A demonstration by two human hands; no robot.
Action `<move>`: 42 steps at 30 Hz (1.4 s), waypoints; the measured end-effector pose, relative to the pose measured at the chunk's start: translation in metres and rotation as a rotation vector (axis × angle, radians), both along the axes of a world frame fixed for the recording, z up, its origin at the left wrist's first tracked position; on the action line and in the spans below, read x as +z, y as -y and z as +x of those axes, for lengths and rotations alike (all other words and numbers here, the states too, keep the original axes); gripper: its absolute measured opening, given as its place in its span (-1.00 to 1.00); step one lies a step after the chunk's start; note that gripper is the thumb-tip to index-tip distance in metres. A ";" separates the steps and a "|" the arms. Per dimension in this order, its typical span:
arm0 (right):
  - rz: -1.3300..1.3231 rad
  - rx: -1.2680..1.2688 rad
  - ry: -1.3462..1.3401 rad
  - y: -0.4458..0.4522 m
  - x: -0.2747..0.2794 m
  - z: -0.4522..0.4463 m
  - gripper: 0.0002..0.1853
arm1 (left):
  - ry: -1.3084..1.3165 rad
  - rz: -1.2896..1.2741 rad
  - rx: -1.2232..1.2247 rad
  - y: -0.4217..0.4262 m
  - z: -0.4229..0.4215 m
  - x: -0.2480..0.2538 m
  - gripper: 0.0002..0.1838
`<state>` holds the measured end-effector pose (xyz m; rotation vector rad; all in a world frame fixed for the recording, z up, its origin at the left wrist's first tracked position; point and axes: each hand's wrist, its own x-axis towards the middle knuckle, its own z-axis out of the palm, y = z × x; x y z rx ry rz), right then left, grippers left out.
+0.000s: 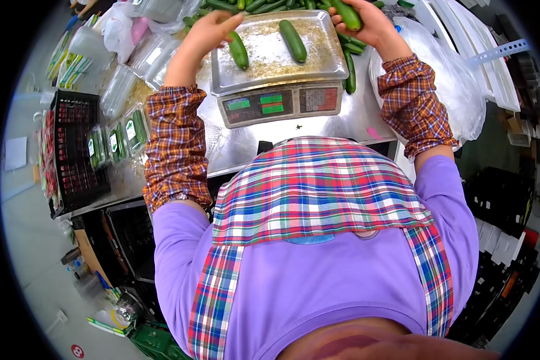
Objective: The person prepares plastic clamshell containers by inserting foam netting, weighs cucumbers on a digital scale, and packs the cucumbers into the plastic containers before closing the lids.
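A digital scale [264, 111] with a metal tray [261, 72] stands in front of me, its display lit green. On the tray lie two cucumbers, a left cucumber [238, 50] and a right cucumber [293, 41]. My left hand [212, 29] is over the tray's left edge, fingers stretched out by the upper end of the left cucumber; whether they touch it I cannot tell. In my right hand [371, 23], beyond the tray's right corner, is another cucumber [347, 14]. Behind the scale is a pile of cucumbers [270, 6].
Packed cucumber trays [115, 141] sit at the left beside a black crate [75, 150]. Clear plastic containers [119, 90] are stacked behind them. A big clear plastic bag [447, 84] lies right of the scale. Loose cucumbers [350, 72] lie along the scale's right side.
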<state>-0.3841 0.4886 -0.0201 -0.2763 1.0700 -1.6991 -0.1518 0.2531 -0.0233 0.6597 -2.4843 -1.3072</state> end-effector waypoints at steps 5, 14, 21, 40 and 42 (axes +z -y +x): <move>0.055 -0.141 -0.162 -0.036 -0.016 -0.040 -0.65 | 0.241 -0.094 0.179 0.030 -0.006 -0.049 -0.49; 0.934 -0.083 -1.117 -0.020 -0.084 -0.102 -0.46 | 0.343 -0.023 0.255 0.022 -0.020 -0.061 -0.53; 1.045 -0.232 -1.551 -0.017 -0.122 -0.101 -0.42 | 0.387 -0.285 0.309 0.012 -0.026 -0.078 -0.33; 0.714 0.151 -1.439 0.047 -0.048 0.009 -0.56 | 0.250 -0.005 0.251 -0.056 -0.068 -0.067 -0.47; 0.701 0.249 -1.448 0.066 -0.071 0.015 -0.52 | 0.198 0.194 0.264 -0.057 -0.069 -0.071 -0.58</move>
